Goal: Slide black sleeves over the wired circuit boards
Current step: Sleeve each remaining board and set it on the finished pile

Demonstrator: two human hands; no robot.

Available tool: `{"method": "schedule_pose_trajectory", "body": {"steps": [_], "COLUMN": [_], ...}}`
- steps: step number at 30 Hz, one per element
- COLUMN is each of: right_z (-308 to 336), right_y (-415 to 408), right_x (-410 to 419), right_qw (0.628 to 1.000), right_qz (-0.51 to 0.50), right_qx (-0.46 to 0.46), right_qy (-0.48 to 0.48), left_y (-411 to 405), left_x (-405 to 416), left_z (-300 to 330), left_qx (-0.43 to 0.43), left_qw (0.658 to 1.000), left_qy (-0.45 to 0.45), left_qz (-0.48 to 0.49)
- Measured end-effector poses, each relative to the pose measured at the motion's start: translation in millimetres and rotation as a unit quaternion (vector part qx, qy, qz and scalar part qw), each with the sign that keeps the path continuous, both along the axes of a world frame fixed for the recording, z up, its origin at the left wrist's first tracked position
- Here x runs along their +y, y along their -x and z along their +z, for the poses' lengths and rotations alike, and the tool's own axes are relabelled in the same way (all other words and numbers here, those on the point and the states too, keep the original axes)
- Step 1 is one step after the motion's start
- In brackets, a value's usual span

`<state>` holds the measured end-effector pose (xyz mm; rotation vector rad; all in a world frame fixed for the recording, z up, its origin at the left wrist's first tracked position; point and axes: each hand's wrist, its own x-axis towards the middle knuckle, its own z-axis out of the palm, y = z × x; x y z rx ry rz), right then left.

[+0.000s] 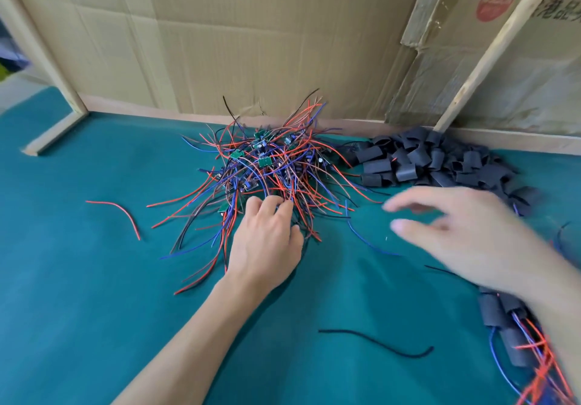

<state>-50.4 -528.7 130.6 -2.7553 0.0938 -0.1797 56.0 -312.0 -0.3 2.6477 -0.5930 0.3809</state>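
Observation:
A tangled pile of small green circuit boards with red, blue and black wires (270,165) lies mid-table on the teal cloth. To its right is a heap of short black sleeves (440,159). My left hand (267,238) reaches into the near edge of the wire pile, its fingertips curled among the wires; what they pinch is hidden. My right hand (465,234) hovers blurred over the cloth in front of the sleeve heap, fingers spread and holding nothing. Finished sleeved boards (515,332) lie at the lower right, partly under my right forearm.
A cardboard wall (251,36) with wooden strips backs the table. A loose red wire (122,212) lies at the left, a black cord (377,341) near the front, and a loose blue wire (367,241) between my hands.

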Motion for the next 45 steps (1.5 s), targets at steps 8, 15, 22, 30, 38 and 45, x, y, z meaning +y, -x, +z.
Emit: {"method": "schedule_pose_trajectory", "body": {"steps": [8, 15, 22, 30, 38, 45], "right_z": [-59, -64, -57, -68, -57, -52], "right_y": [-128, -132, -95, -33, 26, 40], "right_x": [80, 68, 52, 55, 42, 37], "right_qw": [0.995, 0.999, 0.996, 0.970, 0.915, 0.918], "right_qz": [0.082, 0.015, -0.011, 0.036, 0.071, 0.120], "right_qx": [0.063, -0.013, 0.002, 0.054, 0.107, 0.186], "right_qy": [0.002, -0.048, -0.089, -0.236, -0.383, -0.330], "left_y": [5, 1, 0, 8, 11, 11], "left_x": [-1, 0, -2, -10, -12, -7], "left_z": [9, 10, 18, 26, 26, 23], "left_qx": [-0.036, 0.013, 0.213, 0.469, 0.492, 0.491], "left_qw": [0.999, 0.998, 0.912, 0.707, 0.673, 0.674], "left_qy": [0.027, 0.056, 0.348, 0.524, 0.546, 0.540], "left_qz": [-0.021, -0.030, -0.029, -0.076, -0.082, -0.118]}}
